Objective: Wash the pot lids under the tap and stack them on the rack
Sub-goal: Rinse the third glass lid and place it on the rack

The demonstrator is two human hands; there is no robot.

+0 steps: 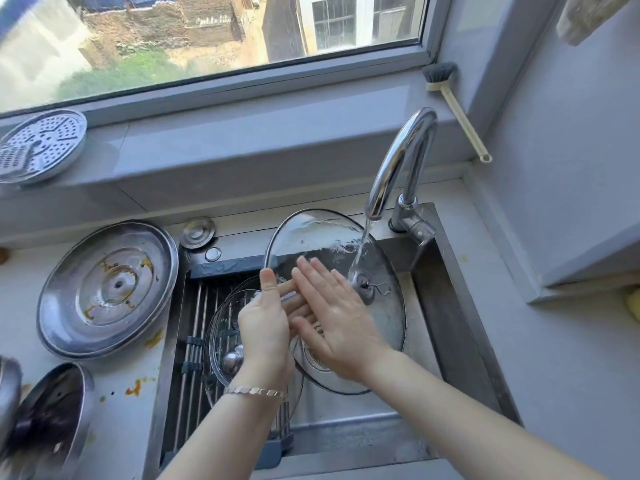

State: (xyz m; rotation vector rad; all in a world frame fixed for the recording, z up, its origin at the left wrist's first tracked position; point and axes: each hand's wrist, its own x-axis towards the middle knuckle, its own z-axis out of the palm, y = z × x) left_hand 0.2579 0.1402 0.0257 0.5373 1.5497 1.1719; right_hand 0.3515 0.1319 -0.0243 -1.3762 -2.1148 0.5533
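A large glass pot lid point(322, 233) is tilted over the sink, inner side facing me, under the running tap point(398, 161). Water falls onto it near its centre screw. My left hand point(265, 327) grips the lid's left rim, thumb on the near face and fingers behind the glass. My right hand point(337, 323) lies flat, fingers straight, on the lid's inner surface. Another glass lid point(221, 344) with a metal knob rests on the roll-up rack point(194, 341) over the left part of the sink. A stained steel lid point(107, 289) lies upturned on the counter at left.
A dark dirty lid point(48, 424) lies at the lower left on the stained counter. A small round metal lid point(198, 232) sits behind the sink. A perforated steamer plate point(40, 145) leans on the windowsill. A dish brush point(453, 105) rests at the right of the sill.
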